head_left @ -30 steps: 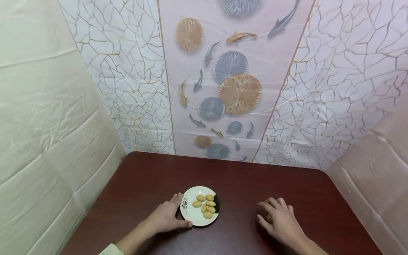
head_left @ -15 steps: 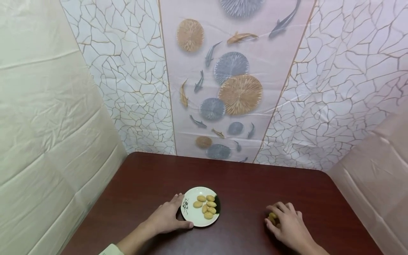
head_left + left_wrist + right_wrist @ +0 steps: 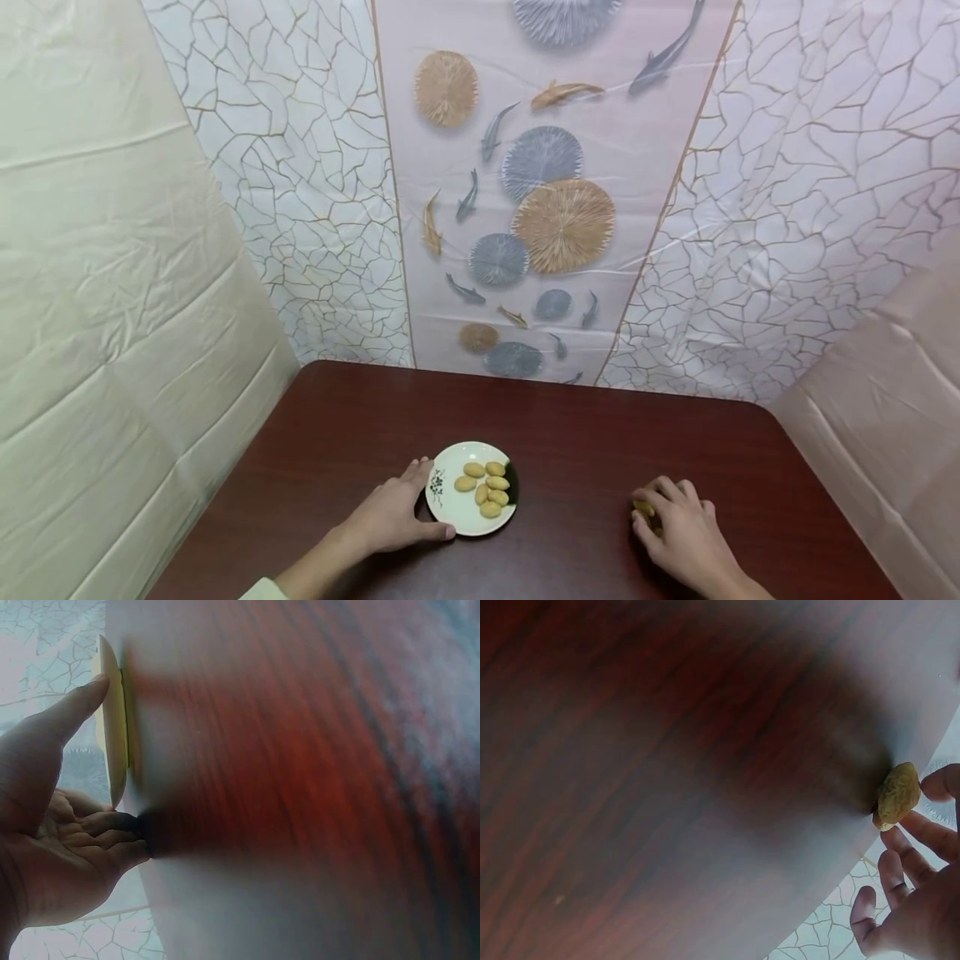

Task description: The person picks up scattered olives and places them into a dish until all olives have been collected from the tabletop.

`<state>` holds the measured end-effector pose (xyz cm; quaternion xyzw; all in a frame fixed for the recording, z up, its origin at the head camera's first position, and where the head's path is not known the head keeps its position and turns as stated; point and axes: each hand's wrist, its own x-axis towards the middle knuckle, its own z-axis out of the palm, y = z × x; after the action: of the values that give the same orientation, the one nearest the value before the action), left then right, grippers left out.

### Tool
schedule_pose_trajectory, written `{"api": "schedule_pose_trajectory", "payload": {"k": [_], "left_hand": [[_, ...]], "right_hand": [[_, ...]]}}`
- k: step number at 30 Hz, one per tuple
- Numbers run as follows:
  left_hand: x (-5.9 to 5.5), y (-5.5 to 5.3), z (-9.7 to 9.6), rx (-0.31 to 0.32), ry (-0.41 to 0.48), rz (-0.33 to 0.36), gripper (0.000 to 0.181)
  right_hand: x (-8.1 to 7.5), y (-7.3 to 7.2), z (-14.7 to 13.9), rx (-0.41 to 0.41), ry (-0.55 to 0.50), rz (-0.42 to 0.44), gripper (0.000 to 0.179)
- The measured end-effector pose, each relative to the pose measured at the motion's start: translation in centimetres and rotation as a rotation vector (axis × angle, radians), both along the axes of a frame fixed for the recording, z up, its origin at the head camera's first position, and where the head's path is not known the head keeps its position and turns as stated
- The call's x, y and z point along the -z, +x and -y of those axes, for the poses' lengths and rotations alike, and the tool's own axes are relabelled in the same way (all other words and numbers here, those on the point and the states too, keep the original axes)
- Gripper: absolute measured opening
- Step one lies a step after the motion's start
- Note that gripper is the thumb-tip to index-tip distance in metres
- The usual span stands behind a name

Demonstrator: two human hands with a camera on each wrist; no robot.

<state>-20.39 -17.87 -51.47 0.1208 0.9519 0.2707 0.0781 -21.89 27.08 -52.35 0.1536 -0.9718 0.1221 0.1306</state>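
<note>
Head view: the right hand (image 3: 678,535) has slid farther from the plate (image 3: 452,510) over the last second, pinching a yellow oval piece (image 3: 642,507). The left hand (image 3: 388,517) stays put, spread, touching the plate's rim; several yellow pieces (image 3: 497,482) sit on it, mostly rightward. Dark surface (image 3: 566,500) stretches between plate and right hand, its far edge well beyond. Left wrist: thumb on the rim, plate edge-on. Right wrist: the piece sits between thumb and fingers, a second peeking out below.
</note>
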Motion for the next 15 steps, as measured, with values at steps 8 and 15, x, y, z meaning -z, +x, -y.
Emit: {"api": "schedule_pose_trajectory", "payload": {"k": [8, 15], "left_hand": [[0.05, 0.2, 0.12, 0.011, 0.0, -0.01, 0.12], [-0.05, 0.09, 0.24, 0.015, 0.025, -0.026, 0.119]], "right_hand": [[-0.45, -0.27, 0.14, 0.016, 0.011, 0.077, 0.02], [-0.85, -0.57, 0.1, 0.025, 0.018, 0.026, 0.015]]}}
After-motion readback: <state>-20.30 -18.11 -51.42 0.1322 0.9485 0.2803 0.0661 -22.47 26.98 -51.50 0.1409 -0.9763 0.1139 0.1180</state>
